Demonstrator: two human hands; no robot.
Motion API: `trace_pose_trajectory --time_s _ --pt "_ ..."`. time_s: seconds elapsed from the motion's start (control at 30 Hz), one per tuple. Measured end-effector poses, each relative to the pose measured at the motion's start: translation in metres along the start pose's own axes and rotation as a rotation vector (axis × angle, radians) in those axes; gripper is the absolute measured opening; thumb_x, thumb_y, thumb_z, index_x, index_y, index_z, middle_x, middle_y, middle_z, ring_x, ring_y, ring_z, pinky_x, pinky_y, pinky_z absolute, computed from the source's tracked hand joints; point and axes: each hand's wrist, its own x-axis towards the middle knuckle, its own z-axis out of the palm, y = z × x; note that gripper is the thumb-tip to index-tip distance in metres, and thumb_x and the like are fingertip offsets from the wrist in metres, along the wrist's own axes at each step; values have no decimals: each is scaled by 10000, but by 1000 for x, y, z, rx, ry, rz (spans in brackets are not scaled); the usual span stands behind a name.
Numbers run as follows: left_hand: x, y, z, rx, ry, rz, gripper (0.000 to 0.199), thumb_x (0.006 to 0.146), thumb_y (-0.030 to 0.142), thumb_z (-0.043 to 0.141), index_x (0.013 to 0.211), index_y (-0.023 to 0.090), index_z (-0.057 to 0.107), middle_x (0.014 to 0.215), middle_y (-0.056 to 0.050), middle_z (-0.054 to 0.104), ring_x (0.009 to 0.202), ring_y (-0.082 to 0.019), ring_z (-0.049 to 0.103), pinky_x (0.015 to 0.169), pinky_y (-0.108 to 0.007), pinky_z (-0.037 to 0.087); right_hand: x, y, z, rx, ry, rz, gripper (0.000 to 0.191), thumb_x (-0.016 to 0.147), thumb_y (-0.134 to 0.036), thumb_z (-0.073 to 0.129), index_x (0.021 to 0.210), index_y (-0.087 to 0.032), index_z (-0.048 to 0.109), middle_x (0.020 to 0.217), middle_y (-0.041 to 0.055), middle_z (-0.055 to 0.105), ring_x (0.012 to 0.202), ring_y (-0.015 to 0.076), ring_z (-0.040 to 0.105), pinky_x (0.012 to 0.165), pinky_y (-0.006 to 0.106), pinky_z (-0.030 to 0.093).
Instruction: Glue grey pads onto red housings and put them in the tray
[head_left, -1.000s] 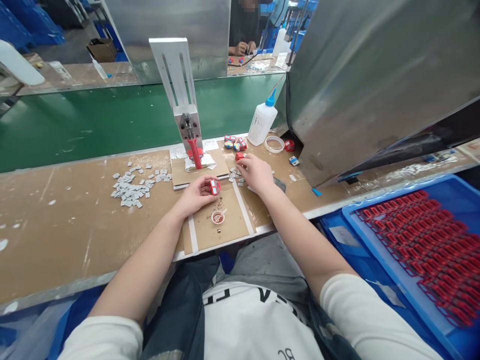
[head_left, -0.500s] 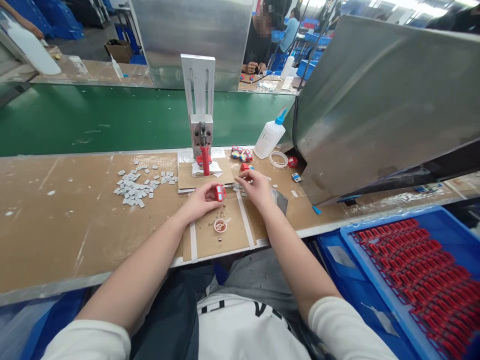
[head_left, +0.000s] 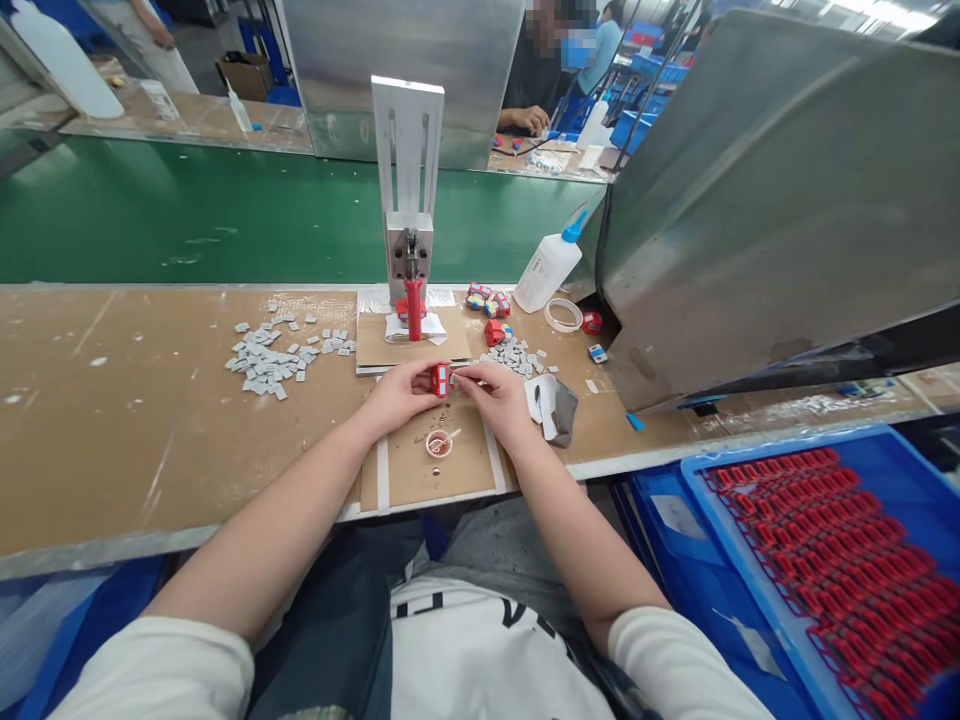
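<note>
My left hand (head_left: 397, 402) is closed around a small red toy car (head_left: 439, 380) with pale blue windows, held above the cardboard work mat. At its right side, my right hand (head_left: 496, 398) pinches what looks like a small grey piece (head_left: 452, 380), mostly covered by the fingertips. Just below both hands stands a small round cup (head_left: 439, 444) of reddish-brown content with a thin stick in it. Beyond my right hand is a pile of flat grey pieces (head_left: 516, 356). A hand press (head_left: 409, 245) with a red handle stands behind my hands.
Another pile of grey pieces (head_left: 266, 358) lies left. Toy cars (head_left: 487, 300), a white squeeze bottle (head_left: 549, 272) and a tape roll (head_left: 563, 315) stand back right. A grey cloth (head_left: 564, 414) lies right. A blue crate (head_left: 697, 460) holds rows of red parts. A metal panel (head_left: 750, 200) rises right.
My right hand has moved left and toward me, from the right-hand grey pieces to the toy car. That pile and the cloth are now uncovered. My left hand still holds the car.
</note>
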Motion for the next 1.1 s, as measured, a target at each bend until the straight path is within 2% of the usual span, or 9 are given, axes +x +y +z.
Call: trace_pose_trajectory --time_s 0.23,0.6,0.8,1.0,1.1 --pt "0 1 1 45 44 -8 645 716 228 878 1328 160 686 1157 -115 789 958 -249 767 963 -452 623 -5 -3 9 38 66 54 170 953 -384 691 945 -236 773 950 76 761 864 220 718 751 355 603" --pt "-1 6 2 48 47 -35 645 720 215 870 1333 148 680 1096 -99 802 947 -246 772 946 -438 635 -4 5 14 167 37 146 217 923 -428 729 989 -225 762 1025 80 756 942 218 720 788 343 638" --pt "-4 8 3 53 46 -37 664 713 206 859 1350 146 682 1095 -92 808 938 -244 773 957 -446 642 -5 1 9 59 27 15 184 967 -404 709 963 -236 783 941 63 751 889 202 713 746 319 622" --pt "-5 2 0 158 40 -2 631 747 239 853 1353 163 692 1072 -83 797 908 -242 762 935 -444 641 -5 2 5 -65 -3 -138 148 1014 -305 655 981 -233 781 969 73 768 898 199 709 785 331 618" --pt "-5 0 -2 249 5 42 650 804 262 819 1426 181 650 1138 -93 777 918 -240 749 919 -437 641 -5 5 5 -58 -10 -179 146 1015 -298 655 996 -223 779 985 77 769 895 194 714 789 332 621"
